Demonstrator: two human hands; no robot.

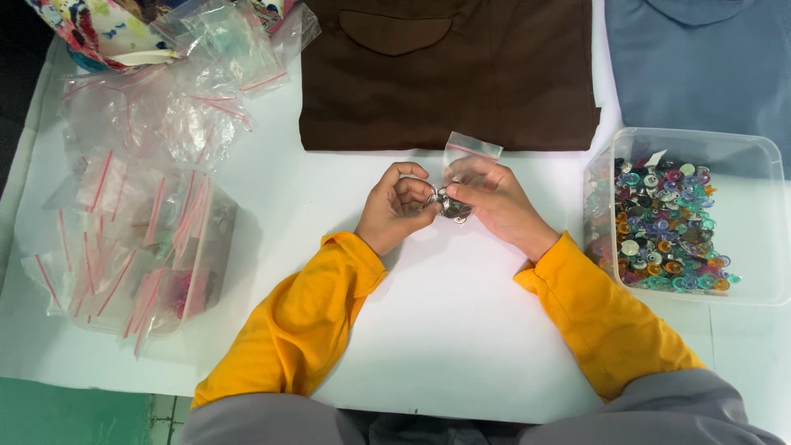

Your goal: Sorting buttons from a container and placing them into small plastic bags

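Over the white table (445, 330), my two hands meet in yellow sleeves. My right hand (498, 206) holds a small clear zip bag (470, 156) upright, with a few silvery buttons (453, 208) at its bottom. My left hand (395, 206) is curled, fingertips pinching at the same bag and buttons where they touch the right hand's fingers. A clear plastic tub (758, 214) with several colourful buttons (663, 227) stands to the right of my right hand.
A folded brown garment (449, 74) lies just behind my hands and a blue-grey garment (700, 58) at the back right. At the left, piles of empty clear zip bags (156, 115) and a clear container of bags (140, 247).
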